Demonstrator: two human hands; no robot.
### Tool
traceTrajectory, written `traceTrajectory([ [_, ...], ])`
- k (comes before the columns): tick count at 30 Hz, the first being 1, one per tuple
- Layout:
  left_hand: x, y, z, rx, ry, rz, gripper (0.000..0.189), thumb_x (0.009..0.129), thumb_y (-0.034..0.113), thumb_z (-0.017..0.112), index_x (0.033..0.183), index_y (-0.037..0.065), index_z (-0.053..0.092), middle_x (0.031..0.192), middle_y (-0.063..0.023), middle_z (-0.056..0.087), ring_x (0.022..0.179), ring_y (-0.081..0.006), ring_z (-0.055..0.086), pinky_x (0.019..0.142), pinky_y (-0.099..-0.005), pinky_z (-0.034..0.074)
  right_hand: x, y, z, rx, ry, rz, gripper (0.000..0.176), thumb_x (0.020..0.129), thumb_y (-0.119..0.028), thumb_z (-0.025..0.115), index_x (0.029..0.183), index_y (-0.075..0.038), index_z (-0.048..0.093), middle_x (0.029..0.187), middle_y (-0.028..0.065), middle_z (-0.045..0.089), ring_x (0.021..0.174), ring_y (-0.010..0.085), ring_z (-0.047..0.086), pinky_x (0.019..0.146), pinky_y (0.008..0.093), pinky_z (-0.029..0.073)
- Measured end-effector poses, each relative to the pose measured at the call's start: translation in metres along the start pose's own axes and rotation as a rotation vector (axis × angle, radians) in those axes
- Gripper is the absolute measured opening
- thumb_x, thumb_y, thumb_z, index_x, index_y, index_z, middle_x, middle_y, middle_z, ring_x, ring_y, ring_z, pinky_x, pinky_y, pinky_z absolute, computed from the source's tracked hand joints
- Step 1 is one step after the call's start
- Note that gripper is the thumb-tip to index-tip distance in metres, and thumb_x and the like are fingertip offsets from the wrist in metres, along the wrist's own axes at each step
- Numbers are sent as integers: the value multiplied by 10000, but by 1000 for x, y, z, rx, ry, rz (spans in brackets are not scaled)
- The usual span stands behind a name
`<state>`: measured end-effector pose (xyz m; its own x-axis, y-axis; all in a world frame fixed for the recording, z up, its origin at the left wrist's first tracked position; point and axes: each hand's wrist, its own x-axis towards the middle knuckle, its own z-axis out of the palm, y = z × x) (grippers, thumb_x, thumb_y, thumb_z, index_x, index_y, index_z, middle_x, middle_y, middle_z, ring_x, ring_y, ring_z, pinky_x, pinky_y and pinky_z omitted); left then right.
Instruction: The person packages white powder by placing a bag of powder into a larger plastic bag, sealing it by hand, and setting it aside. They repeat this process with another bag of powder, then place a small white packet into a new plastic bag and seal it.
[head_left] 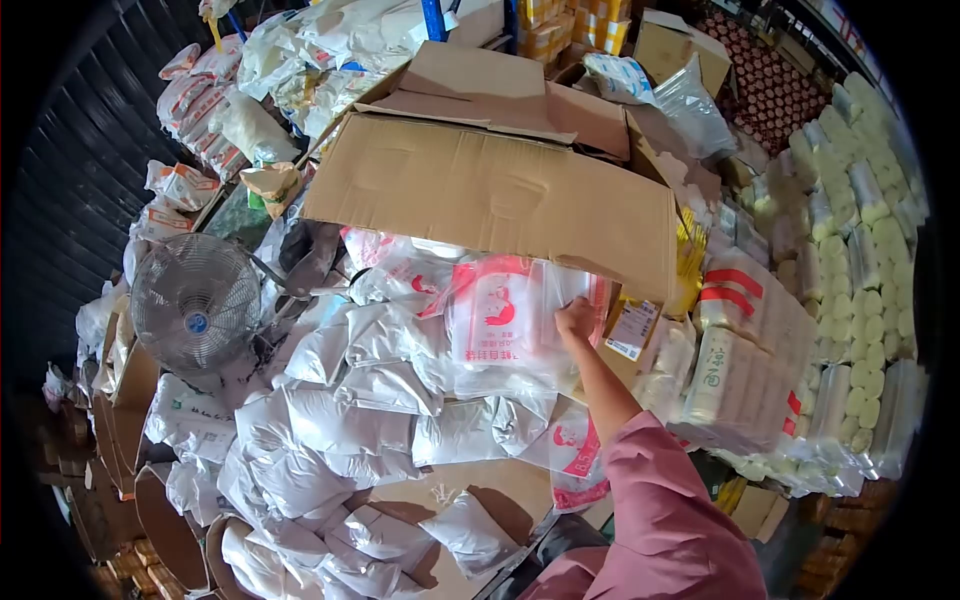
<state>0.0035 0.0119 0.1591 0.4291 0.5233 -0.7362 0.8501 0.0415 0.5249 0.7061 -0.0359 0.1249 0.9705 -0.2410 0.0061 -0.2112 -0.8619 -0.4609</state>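
My right hand (574, 320), at the end of a pink sleeve, is closed on the right part of a clear plastic bag with red print (493, 325). This bag lies in front of a large open cardboard box (490, 195), just below its front flap. Under and left of the bag are white filled packets (375, 340). Another red-printed bag (578, 450) lies below, near my forearm. A white label (631, 328) is on cardboard right of my hand. My left hand is not in view.
A round metal fan (196, 305) stands at the left. White packets (470, 535) lie on cardboard at the lower middle. Wrapped packs with red stripes (745, 350) and tall stacks of pale rolls (865, 300) are at the right. White bags (330, 60) are piled behind.
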Motion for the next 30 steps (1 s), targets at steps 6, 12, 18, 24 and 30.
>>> traceTrajectory([
  [6, 39, 33, 13, -489, -44, -292, 216, 932, 239, 595, 952, 25, 620, 798, -19, 591, 708, -150, 554, 646, -283, 473, -2, -30, -21, 392, -98, -128, 168, 707, -109, 644, 827, 5, 617, 837, 216, 666, 803, 374, 652, 747, 427, 522],
  [12, 54, 59, 17, -529, -95, -260, 226, 942, 240, 582, 992, 22, 620, 843, -38, 607, 747, -150, 570, 670, -283, 485, -114, -110, 5, 690, -338, -339, 89, 775, -30, 607, 838, -6, 549, 809, 177, 573, 740, 311, 581, 618, 417, 459],
  [18, 57, 74, 21, -527, -168, -180, 240, 952, 240, 568, 1032, 20, 619, 888, -57, 622, 786, -150, 586, 695, -284, 497, -494, -68, -92, 707, -2387, -940, 208, 921, -176, 544, 1090, -81, 620, 1146, 108, 621, 1041, 178, 601, 840, 370, 481],
  [24, 11, 43, 5, -566, -268, -70, 257, 963, 240, 555, 1072, 17, 619, 932, -76, 638, 826, -151, 603, 720, -284, 509, -539, -32, -69, 468, -2137, -802, 229, 895, -155, 578, 1092, -45, 619, 1048, 109, 645, 926, 200, 636, 759, 356, 513],
  [30, -85, 59, -71, -503, -615, 346, 283, 977, 180, 526, 1198, 9, 573, 1084, -99, 623, 1020, -154, 555, 883, -299, 450, -462, 42, -80, 404, -1391, -576, 257, 869, -135, 613, 1093, -10, 619, 951, 109, 670, 810, 222, 670, 679, 342, 544],
])
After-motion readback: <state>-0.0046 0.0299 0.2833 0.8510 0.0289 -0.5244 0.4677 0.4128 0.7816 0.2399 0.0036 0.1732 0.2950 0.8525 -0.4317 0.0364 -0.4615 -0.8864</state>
